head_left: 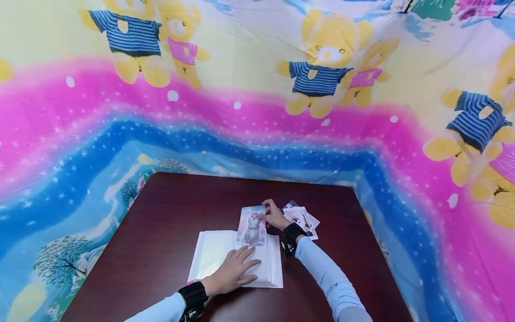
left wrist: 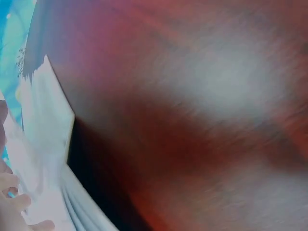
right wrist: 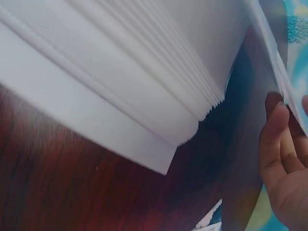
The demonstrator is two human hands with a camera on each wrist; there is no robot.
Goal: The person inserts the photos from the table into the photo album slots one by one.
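**Head view: card [head_left: 251, 227] pinched above open album [head_left: 215, 248]**

I report from my remote post as follows. The right hand [head_left: 276, 216] has its grip closed on the card, pinching it at the upper right edge. The card bears a picture of a grey kitten. Its lower part overlaps the far portion of the album's right side; its upper part reaches past the album's far edge. Whether the lower end lies on the page or inside a pocket, I cannot tell. On the right wrist camera I note the card nearly edge-on and tilted, with finger and thumb at its side.

The left hand [head_left: 233, 271] has its grip apart: fingers spread, palm down, resting on the near part of the album. Its fingertips lie just beside the card's lower edge. The left wrist camera shows me only part of that hand, at the picture's margin.

I find the album open on the bench [head_left: 181, 197], its pages white and its right side a thick stack. Loose prints [head_left: 301, 220] lie overlapping on the bench, to the right of the card and near the right wrist. Both wrists carry black bands [head_left: 193, 298] over pale blue sleeves [head_left: 327, 273]. Behind the bench I record a hanging cloth [head_left: 241, 127] printed with yellow bears in striped shirts.
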